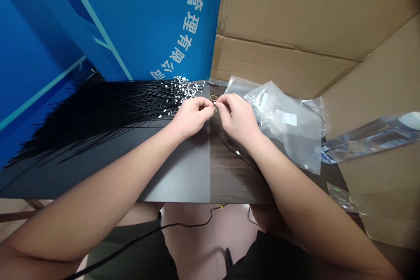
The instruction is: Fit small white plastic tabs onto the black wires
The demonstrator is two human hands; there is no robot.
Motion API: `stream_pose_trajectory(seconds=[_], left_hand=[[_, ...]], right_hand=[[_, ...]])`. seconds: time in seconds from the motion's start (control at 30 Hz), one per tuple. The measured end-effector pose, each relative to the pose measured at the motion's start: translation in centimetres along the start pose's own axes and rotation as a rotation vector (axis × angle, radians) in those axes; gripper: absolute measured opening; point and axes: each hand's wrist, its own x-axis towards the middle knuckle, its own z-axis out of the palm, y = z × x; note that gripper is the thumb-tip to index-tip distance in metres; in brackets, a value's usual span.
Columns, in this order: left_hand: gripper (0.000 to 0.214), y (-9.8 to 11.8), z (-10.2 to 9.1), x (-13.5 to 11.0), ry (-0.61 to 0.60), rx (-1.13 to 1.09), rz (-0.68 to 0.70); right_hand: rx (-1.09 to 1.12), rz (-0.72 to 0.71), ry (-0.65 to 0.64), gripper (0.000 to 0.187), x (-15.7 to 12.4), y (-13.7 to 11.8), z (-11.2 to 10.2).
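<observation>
My left hand (193, 116) and my right hand (239, 116) meet near the far side of the table, fingertips almost touching. Both are closed in a pinch on a thin black wire (226, 143), which trails from the fingers towards my right forearm. A tiny white end piece shows between the fingertips; its details are too small to make out. Left of my hands lies a large bundle of black wires (108, 109), with small white connectors (185, 89) at the end nearest my hands. A yellow ring (213, 97) lies just behind my fingertips.
Clear plastic bags (288, 127) lie on the right, beside a tilted clear bottle (374, 138). A small bag of parts (341, 197) is at the right edge. A blue printed panel (147, 17) and cardboard (288, 13) wall in the table (183, 179). A white scrap (237, 152) lies near the wire.
</observation>
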Motion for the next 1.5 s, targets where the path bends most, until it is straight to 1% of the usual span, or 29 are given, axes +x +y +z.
stream_pose_trajectory(seconds=[0.3,0.53,0.67,1.03,1.3,1.5], left_hand=[[0.02,0.1,0.3,-0.1,0.03,-0.026,-0.033],[0.02,-0.3,1.1,-0.1,0.095,-0.224,-0.103],[0.02,-0.2,1.2,-0.2,0.114,-0.284,-0.123],[0.02,-0.4,1.3,-0.2,0.106,-0.25,-0.111],[0.019,-0.2,0.7,0.0,0.134,-0.254,-0.125],[0.023,0.0,0.5,0.0,0.093,-0.213,-0.127]], right_hand=[[0.0,0.021,0.047,0.011,0.0,0.0,0.2],[0.031,0.04,0.048,0.011,0.0,-0.1,0.1],[0.035,0.046,0.046,0.012,0.1,-0.2,0.1],[-0.033,0.041,-0.017,0.013,0.0,-0.4,-0.2],[-0.038,-0.012,-0.006,0.014,-0.1,-0.3,-0.2],[-0.016,0.032,0.008,0.014,-0.1,-0.5,-0.1]])
